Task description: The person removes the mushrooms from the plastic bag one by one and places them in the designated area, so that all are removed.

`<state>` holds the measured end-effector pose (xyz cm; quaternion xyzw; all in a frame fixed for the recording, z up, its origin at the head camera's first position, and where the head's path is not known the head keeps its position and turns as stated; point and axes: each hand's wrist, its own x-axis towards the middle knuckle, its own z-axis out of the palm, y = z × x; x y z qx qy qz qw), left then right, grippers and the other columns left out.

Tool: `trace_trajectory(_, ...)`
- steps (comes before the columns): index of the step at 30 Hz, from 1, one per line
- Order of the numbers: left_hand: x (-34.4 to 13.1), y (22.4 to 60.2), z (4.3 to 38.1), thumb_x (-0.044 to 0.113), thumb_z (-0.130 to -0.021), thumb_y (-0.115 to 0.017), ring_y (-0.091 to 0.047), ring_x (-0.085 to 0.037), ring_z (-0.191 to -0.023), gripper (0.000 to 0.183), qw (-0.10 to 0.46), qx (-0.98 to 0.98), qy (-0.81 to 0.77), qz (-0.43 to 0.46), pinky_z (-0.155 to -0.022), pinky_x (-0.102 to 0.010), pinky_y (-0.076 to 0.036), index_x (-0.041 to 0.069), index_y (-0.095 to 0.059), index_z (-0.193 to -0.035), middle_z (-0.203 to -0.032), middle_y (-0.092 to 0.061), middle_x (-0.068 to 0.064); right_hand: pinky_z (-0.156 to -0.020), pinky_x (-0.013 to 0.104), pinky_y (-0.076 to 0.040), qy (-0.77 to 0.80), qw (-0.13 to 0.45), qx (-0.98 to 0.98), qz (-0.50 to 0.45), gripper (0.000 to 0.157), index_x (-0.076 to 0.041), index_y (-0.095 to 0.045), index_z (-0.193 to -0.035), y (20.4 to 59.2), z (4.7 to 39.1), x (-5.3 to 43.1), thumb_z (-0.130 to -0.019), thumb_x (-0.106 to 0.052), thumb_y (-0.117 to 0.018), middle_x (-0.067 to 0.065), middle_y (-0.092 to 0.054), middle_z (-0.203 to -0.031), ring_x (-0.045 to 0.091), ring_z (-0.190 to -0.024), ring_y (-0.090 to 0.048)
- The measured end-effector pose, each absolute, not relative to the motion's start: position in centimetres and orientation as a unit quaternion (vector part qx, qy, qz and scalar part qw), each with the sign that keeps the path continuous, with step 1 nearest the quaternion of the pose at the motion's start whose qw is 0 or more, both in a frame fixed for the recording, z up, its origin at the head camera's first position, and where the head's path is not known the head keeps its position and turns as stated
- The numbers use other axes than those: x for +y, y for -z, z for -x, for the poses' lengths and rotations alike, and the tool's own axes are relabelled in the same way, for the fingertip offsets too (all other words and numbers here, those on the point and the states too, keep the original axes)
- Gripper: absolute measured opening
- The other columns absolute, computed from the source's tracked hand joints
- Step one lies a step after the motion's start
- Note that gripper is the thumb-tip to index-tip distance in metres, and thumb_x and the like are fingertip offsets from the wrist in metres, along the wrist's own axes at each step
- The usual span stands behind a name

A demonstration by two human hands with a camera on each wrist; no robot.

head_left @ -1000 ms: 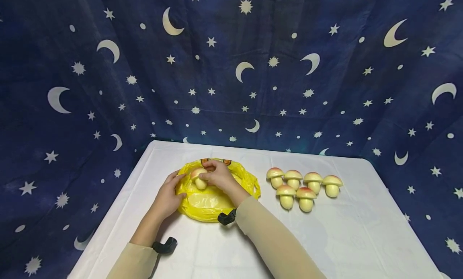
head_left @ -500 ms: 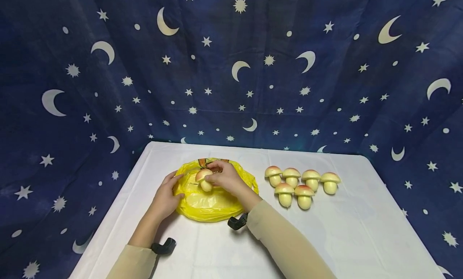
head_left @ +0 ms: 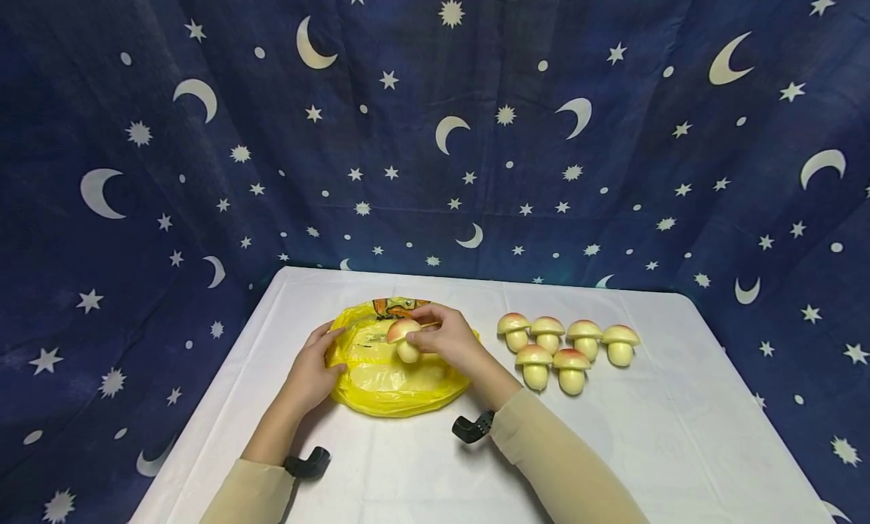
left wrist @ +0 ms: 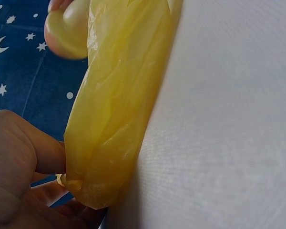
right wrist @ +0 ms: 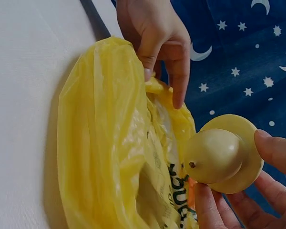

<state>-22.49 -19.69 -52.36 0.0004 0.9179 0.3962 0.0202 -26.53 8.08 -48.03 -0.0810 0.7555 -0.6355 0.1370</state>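
Note:
My right hand holds a toy mushroom by its cap above a yellow plastic bag. The mushroom has a cream stem and a reddish-topped cap. In the right wrist view the stem end of this mushroom faces the camera, fingers and thumb round the cap's edge. My left hand grips the left edge of the bag, thumb on the near side and fingers farther back. The left wrist view shows the thumb of the left hand against the yellow plastic. The bag lies with its mouth spread wide, printing on its inner side.
Several matching toy mushrooms lie in two rows to the right of the bag. A white cloth covers the table. Behind it hangs a dark blue curtain with moons and stars. Each wrist wears a black camera mount.
My right hand has moved to the right across the bag with the mushroom, baring more of the bag's printed inside. The left hand has stayed at the bag's left edge.

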Motion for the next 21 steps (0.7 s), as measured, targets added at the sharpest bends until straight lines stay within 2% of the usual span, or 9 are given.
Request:
trace_trajectory(13, -19.7, 52.6, 22.6, -0.002, -0.096, -0.069, -0.027, -0.043, -0.164, 0.068, 0.016, 0.918, -0.397, -0.003, -0.133, -0.062, -0.027, 0.007, -0.048, -0.161, -0.178, -0.025, -0.014, -0.083, 0.032, -0.068, 0.635, 0.115, 0.761, 0.066, 0.050, -0.003, -0.069, -0.136, 47.4, 24.6, 12.4, -0.089, -0.011, -0.085, 0.016, -0.071, -0.135, 0.020, -0.104, -0.072)
trace_trajectory(21, -19.7, 52.4, 22.7, -0.002, -0.096, -0.069, -0.029, -0.044, -0.163, 0.068, 0.012, 0.919, -0.394, -0.004, -0.132, -0.063, -0.028, 0.007, -0.049, -0.160, -0.177, -0.027, -0.015, -0.084, 0.030, -0.067, 0.629, 0.103, 0.768, 0.061, 0.054, 0.002, -0.066, -0.139, 46.3, 23.3, 14.9, -0.090, -0.010, -0.084, 0.021, -0.070, -0.138, 0.019, -0.102, -0.071)
